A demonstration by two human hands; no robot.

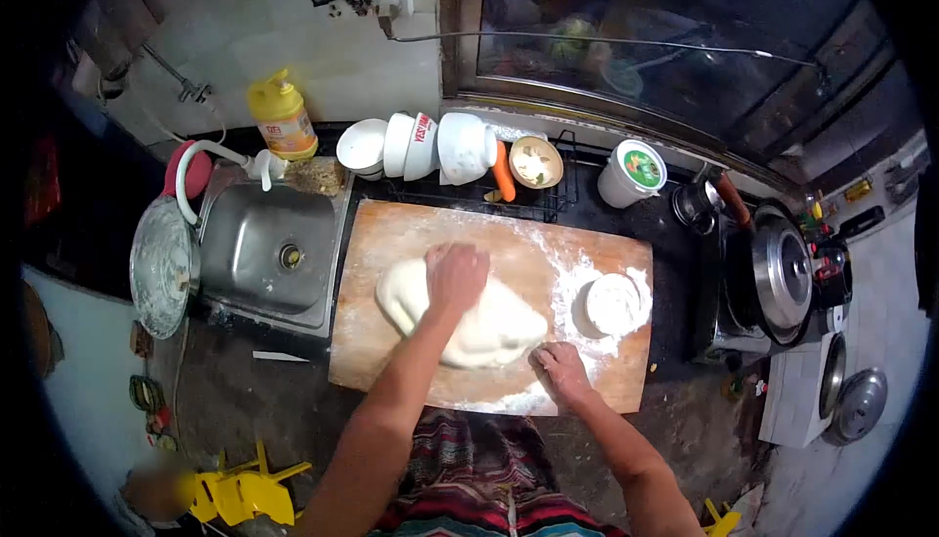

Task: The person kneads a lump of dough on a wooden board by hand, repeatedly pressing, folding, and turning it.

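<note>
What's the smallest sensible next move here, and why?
I'd probably bring the right hand onto the near right end of the dough. That end looks lumpy, and the right hand is beside it, low on the board, while the left hand is on the dough's upper part.

The dough (489, 327) is creamy white, and the board (367, 292) under it is pale tan, streaked with white flour (579, 278). The sink (259, 244) at the left is silver-grey. Far left, the bottle (279, 111) is bright yellow; the bowls (462, 146) to its right are white, one with red lettering. The carrot (504, 173) beside them is orange. The tub (626, 180) at the far right is white, its lid (643, 167) green and white. The bench (264, 390) is dark grey-brown. Near, the clothing (479, 478) has red, black, teal and white stripes.
</note>
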